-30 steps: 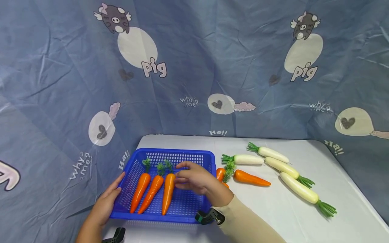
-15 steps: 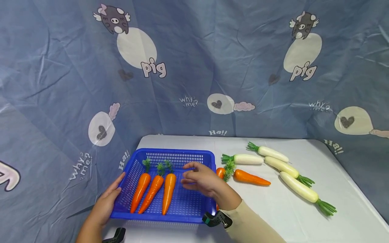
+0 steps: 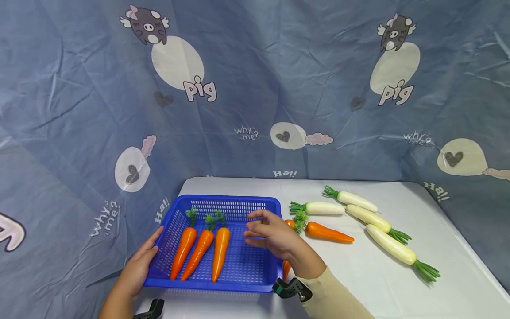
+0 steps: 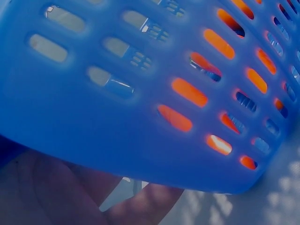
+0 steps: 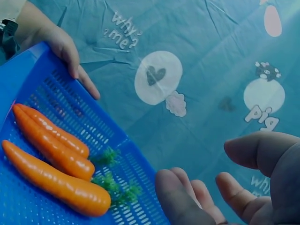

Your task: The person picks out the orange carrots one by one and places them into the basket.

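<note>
Blue plastic basket (image 3: 215,286) stands on the left part of the white desk (image 3: 382,290), with three carrots (image 3: 198,255) lying inside on its left half. Their green fronds (image 3: 209,221) point to the far side and their tips to the near side. The two leftmost lie close together; the third sits a little to the right.

The person's left hand (image 3: 137,266) holds the basket at its left rim, fingers and thumb around the edge. The right hand (image 3: 272,232) hangs over the basket's right part with its fingers loosely bent and apart, released and gripping nothing; the right wrist view shows a gap between thumb and fingertips.

Just right of the basket lies a fourth carrot (image 3: 328,232), tip to the right. More orange shows on both sides of the right wrist, mostly hidden; whether it belongs to one carrot or more cannot be told. Behind and further right lie four white radishes (image 3: 392,245), two with leaves to the left, two with leaves toward the near right.

A beige sleeve (image 3: 334,294) covers the right forearm, and each wrist wears a black band (image 3: 292,289). Blue printed cloth (image 3: 334,88) hangs behind the desk.
</note>
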`<state>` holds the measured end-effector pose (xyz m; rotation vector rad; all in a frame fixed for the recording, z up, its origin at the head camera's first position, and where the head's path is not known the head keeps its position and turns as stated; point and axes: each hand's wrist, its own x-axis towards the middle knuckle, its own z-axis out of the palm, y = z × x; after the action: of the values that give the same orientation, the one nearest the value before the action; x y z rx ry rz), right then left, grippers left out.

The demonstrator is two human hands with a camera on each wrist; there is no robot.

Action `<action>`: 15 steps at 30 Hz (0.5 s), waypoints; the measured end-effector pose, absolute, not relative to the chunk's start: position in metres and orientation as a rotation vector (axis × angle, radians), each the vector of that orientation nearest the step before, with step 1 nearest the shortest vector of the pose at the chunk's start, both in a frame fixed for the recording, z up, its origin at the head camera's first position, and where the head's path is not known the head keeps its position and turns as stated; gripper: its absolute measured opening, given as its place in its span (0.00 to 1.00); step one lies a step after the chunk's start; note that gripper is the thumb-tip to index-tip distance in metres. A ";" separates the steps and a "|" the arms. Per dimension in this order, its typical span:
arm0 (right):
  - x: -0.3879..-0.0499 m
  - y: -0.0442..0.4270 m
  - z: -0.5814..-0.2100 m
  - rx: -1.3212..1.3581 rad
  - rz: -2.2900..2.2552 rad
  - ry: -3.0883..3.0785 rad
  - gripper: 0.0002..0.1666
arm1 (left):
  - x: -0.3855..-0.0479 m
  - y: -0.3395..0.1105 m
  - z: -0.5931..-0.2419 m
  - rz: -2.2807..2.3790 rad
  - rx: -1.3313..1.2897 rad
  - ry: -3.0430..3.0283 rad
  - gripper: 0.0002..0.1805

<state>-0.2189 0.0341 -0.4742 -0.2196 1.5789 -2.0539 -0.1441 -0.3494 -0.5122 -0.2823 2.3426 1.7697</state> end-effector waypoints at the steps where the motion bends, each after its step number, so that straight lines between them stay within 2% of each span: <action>1: -0.219 0.036 -0.475 -0.222 -2.058 1.575 0.27 | -0.144 -0.350 -0.512 1.768 -0.282 2.342 0.31; 15: -0.211 0.055 -0.478 -0.173 -2.167 1.629 0.24 | -0.144 -0.353 -0.516 1.749 -0.255 2.356 0.31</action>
<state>-0.2111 0.0554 -0.4783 -0.1728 1.6294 -2.1675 -0.1441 -0.3533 -0.5160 -0.2548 2.3564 1.7491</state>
